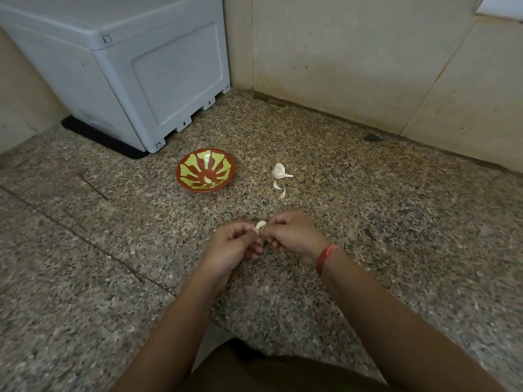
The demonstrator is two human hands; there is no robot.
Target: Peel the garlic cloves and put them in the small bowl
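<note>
Small pale garlic clove [261,224] mostly hidden between the pinching fingertips of left hand [235,247] and right hand [291,236], pale bit [208,180] in red-and-green patterned small bowl [188,168] too small to tell clove from skin, grey plastic box [135,66] cut off by top and left edges

Your hands and forearms, seen from above. Left hand [235,246] and right hand [295,236]: both bare, as are the forearms from the wrists back to the lower edge of the view. Wristband [325,257]: a thin red-orange band, seemingly of wound thread or cord, circling your wrist just behind the right hand. Garment [283,374]: plain dark olive-brown cloth, well behind the hands, between your two forearms; its cut cannot be told.
</note>
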